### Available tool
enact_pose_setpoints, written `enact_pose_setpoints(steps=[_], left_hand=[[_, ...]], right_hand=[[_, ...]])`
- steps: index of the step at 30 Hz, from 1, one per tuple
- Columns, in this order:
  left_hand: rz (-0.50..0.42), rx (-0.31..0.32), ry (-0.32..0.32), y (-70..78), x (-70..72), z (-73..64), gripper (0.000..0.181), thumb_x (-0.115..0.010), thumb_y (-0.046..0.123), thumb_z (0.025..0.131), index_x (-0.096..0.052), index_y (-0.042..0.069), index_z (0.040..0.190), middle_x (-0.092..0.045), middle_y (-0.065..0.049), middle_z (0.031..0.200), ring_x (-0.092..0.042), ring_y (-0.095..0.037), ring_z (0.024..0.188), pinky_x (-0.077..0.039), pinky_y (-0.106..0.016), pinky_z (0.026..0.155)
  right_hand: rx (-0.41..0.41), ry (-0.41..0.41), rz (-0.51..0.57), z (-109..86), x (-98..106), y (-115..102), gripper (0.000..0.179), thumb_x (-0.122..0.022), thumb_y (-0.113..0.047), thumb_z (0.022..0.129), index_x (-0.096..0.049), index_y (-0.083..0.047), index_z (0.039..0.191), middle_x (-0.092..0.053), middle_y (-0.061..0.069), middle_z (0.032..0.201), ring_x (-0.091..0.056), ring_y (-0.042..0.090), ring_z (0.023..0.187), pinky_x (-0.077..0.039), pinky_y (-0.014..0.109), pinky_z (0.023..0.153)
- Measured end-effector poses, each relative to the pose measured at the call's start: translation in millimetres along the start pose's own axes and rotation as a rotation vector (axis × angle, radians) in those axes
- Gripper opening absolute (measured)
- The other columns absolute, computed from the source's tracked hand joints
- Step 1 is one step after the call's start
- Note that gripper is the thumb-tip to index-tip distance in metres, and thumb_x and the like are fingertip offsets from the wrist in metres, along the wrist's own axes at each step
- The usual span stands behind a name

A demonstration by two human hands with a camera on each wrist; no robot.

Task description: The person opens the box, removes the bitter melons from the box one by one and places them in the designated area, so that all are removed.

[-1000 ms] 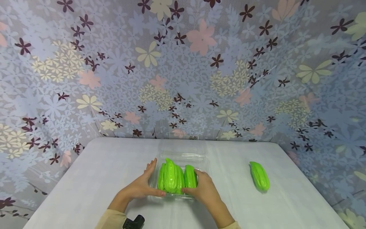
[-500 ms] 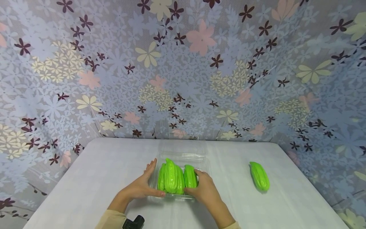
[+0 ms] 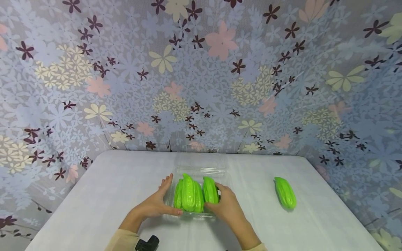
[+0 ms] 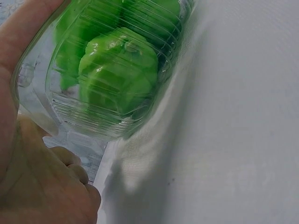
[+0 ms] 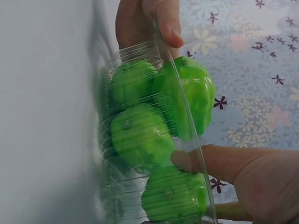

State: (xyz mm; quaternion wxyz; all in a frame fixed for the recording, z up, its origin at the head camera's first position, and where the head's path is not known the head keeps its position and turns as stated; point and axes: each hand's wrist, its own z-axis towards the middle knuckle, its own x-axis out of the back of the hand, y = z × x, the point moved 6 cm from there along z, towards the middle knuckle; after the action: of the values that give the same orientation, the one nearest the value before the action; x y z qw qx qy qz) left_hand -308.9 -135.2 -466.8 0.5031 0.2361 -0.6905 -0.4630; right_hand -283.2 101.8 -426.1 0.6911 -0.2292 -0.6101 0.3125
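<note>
arranging, by the look of it: green gourds being fitted into a clear box [image 3: 201, 215] on the white-covered table [image 3: 251, 225], though from where i stand i can't settle whether the held one is going in or coming out. right hand [image 3: 226, 205] narrow, thumb in front and fingers behind, gripping the rightmost gourd [image 3: 210, 190], which sits within the box walls, leaning a little; whether its underside touches the floor of the box, can't tell. left hand [image 3: 155, 205] wide, bracketing the near left corner, thumb along the front rim, fingers up the left side, gripping no gourd; i'd judge it is there to steady the thin plastic. three more gourds fill the left part of the box, the tall one [image 3: 188, 193] riding on its neighbours and standing above the rim in the right wrist view. lid [image 3: 201, 159] folded back behind. a loose gourd [image 3: 285, 193] lies on the table, well apart to the right. if this is packing, the next move calls for easing the held one down flat beside the others, then a clean release without dragging the wall; the high one could later foul the lid.
</note>
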Motion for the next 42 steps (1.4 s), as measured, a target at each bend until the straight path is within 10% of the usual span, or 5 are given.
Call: enact_pose_setpoints(steps=[42], left_hand=[[-0.024,-0.008,-0.016,3.3,1.4,-1.4,0.135,-0.094,0.032,0.071,0.003,0.017,0.163,0.013,-0.018,0.165,0.015,-0.044,0.148,0.002,-0.073,0.11]], right_hand=[[-0.158,0.026,0.165,-1.2,92.8,31.6,0.087,-0.083,-0.028,0.085,-0.037,0.002,0.153,-0.042,0.024,0.151,-0.052,0.048,0.126,-0.057,0.048,0.087]])
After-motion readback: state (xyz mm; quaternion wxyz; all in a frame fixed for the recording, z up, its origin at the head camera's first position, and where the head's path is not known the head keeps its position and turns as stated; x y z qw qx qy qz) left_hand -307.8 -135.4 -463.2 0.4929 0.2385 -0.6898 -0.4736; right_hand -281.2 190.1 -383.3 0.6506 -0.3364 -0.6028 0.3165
